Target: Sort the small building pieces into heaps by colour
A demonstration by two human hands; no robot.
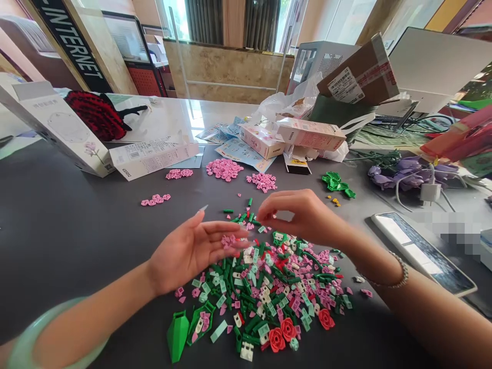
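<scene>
**Tiny pink pieces in the open left palm, right hand pinched over the pile**

Left hand (pixel 192 248) sits centre frame, palm up, fingers spread wide and flat. A few pink pieces (pixel 229 240) rest loose on its fingers, not clamped. Right hand (pixel 303 215) hovers just right of it, fingertips (pixel 263 211) drawn together in a narrow pinch. Both are above the top edge of the mixed pile (pixel 269 297), lower centre on the dark table (pixel 77 230).

Handling, as a judgement: the pieces look like hard plastic, very light, stiff, smooth and not fragile. They would roll or slide off a tilted palm. Best taken one at a time, thumb and forefinger on opposite edges.

Hard to make out:
- Cannot tell whether the right pinch holds a piece; a pale blurred patch covers the inside of that hand.
- Exact count and shape of the palm pieces are too small to read.
- Lower layers of the pile are buried.
- Left forearm is cut off at the lower left of the frame.
- A pixelated block covers part of the table at mid right, near the tablet (pixel 423 253).
</scene>
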